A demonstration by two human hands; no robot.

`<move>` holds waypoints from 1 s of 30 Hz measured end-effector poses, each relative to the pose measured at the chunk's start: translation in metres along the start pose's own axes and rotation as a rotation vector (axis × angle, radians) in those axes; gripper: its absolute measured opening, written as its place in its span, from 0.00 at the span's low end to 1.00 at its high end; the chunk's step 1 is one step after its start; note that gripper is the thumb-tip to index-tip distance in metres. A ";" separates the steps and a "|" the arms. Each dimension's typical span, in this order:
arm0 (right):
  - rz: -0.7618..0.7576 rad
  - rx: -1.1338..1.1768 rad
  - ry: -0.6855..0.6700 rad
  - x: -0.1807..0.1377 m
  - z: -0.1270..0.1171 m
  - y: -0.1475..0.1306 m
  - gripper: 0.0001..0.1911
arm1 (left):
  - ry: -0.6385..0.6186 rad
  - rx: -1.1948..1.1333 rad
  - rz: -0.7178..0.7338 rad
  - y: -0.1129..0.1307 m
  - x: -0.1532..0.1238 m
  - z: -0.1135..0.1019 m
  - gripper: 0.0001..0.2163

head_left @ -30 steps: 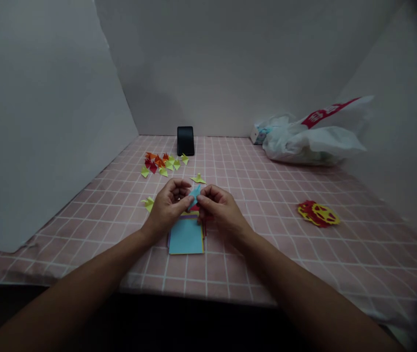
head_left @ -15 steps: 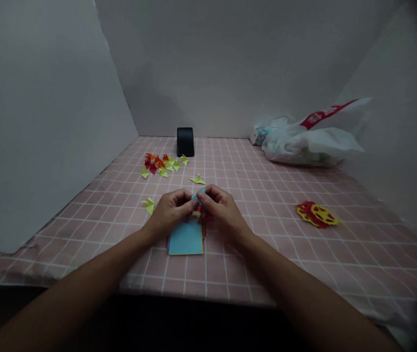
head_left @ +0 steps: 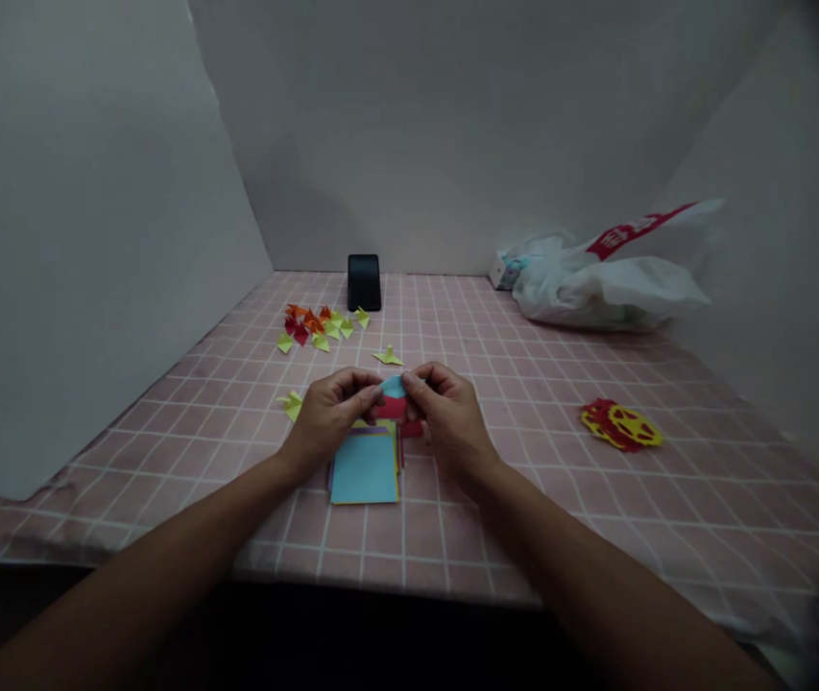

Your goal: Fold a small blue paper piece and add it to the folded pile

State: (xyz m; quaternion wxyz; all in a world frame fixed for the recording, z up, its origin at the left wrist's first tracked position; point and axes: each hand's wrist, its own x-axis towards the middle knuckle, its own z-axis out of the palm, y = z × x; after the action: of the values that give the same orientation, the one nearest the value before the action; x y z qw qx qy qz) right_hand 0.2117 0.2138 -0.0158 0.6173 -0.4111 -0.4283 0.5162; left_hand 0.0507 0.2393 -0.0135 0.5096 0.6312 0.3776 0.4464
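Note:
Between both hands is a small folded piece of light blue paper (head_left: 393,387). My left hand (head_left: 337,413) pinches its left edge with thumb and fingers. On the other side, my right hand (head_left: 448,413) grips the right edge, its thumb on top. Just below the hands lies a stack of square coloured paper (head_left: 364,468), light blue on top, with yellow, purple and red edges showing. Part of the stack's far end is covered by the hands. A yellow paper crane (head_left: 388,355) sits just beyond my fingers, and another yellow crane (head_left: 292,405) is left of my left hand.
A cluster of red, orange and yellow paper cranes (head_left: 314,324) lies at the far left. Behind it a black phone (head_left: 364,282) leans upright. Red and yellow cut-out shapes (head_left: 623,425) rest at right. A white plastic bag (head_left: 596,285) and a small box (head_left: 506,270) stand at the back right.
The hands have drawn slightly apart, and more of the blue folded paper shows between them. More of the red paper beneath is visible. The view has tilted a little.

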 end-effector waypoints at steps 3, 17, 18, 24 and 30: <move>-0.003 0.015 0.015 0.001 -0.001 0.001 0.11 | 0.026 0.032 0.036 -0.002 -0.001 0.000 0.08; 0.056 0.071 0.007 0.001 0.000 0.001 0.13 | 0.035 0.230 0.121 -0.001 -0.003 -0.001 0.10; 0.052 0.071 0.007 0.001 0.000 0.001 0.13 | 0.033 0.229 0.119 -0.001 -0.003 -0.001 0.10; 0.069 0.041 0.004 0.000 0.000 0.000 0.15 | 0.032 0.214 0.095 0.000 -0.003 -0.003 0.11; 0.050 -0.016 0.002 -0.001 0.001 0.000 0.15 | 0.028 0.176 0.061 0.003 -0.004 -0.002 0.12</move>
State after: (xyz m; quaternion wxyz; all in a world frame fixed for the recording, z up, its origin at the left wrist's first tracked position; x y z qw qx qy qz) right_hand 0.2108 0.2134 -0.0152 0.6012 -0.4271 -0.4215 0.5277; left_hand 0.0472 0.2354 -0.0110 0.4329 0.6786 0.4030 0.4355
